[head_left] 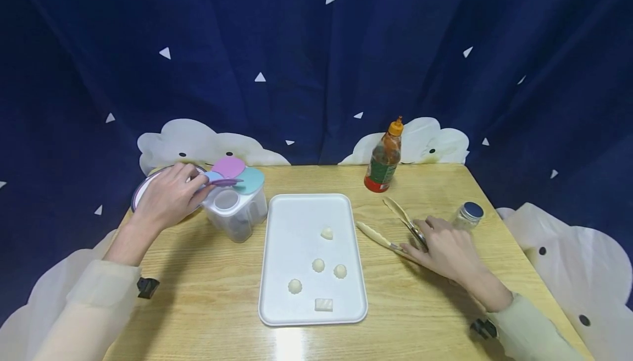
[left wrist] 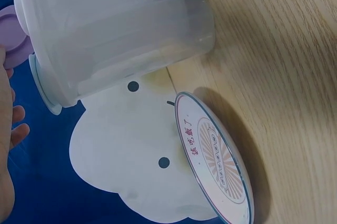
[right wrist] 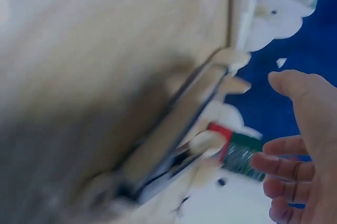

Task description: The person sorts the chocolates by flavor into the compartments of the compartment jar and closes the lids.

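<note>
Starting on the far left, the plate (left wrist: 216,155) sits behind the left hand (head_left: 170,196), whose fingers look like they're pinching the purple lid (head_left: 226,182). That lid stands raised off the tub (head_left: 237,221), just behind an uncovered round hole. Imo the way to do this bit well is to guide the lid gently by its edge and not yank, since the tub looks light and could tip or slide.

Right of that is the tray (head_left: 296,223) with the white pieces, so elbows and sleeves probably want to stay clear of it. Then the tongs (head_left: 383,241), flat on the table (head_left: 207,278) just beside the tray, tips spread apart. The right hand (head_left: 447,248) is over the handle end, fingers loose with the thumb apart, no grip that shows. For a clean pickup, a grip around both arms would likely beat grabbing one.

Counts, left to right: one plate, one tub, four lids that show (blue, pink, purple, teal), one tray, four roundish pieces (the farthest looks tipped over) plus one block (head_left: 323,305), one bottle (head_left: 383,166), one pair of tongs, one jar (head_left: 467,217).
</note>
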Demonstrator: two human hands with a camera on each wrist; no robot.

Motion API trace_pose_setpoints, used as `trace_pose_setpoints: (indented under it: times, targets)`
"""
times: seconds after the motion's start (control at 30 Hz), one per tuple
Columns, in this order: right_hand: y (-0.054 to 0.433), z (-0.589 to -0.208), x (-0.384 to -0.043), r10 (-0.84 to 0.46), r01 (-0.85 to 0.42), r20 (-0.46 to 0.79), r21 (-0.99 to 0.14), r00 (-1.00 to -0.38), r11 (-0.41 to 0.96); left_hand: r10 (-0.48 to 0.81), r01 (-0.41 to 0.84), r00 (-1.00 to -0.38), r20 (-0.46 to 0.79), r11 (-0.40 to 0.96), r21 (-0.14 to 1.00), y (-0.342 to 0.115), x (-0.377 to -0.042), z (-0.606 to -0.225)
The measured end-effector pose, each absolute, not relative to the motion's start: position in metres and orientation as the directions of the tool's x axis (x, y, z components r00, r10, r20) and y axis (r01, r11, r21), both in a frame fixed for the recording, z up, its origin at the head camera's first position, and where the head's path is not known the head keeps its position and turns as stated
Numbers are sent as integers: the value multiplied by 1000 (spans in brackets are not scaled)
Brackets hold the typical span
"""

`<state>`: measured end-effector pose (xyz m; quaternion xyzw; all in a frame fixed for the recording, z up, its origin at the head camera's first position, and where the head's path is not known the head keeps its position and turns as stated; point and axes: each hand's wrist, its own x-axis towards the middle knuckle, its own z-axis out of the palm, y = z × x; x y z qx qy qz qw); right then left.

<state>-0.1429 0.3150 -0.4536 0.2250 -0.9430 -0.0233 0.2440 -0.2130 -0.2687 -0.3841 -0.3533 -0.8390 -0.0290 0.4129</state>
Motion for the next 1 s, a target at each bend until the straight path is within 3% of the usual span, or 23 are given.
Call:
trace_pose_setpoints:
  times: [0.53,1.0]
  targets:
    - [179,-408,-176,-577,-644,479,33,-661,764,573,625,-423,701,745,-232,-271,-211,-385]
    - [75,-384,-208,-622,-764,501,-131,-601,632,581,629,-406,706,738,-245,-272,-208,-388]
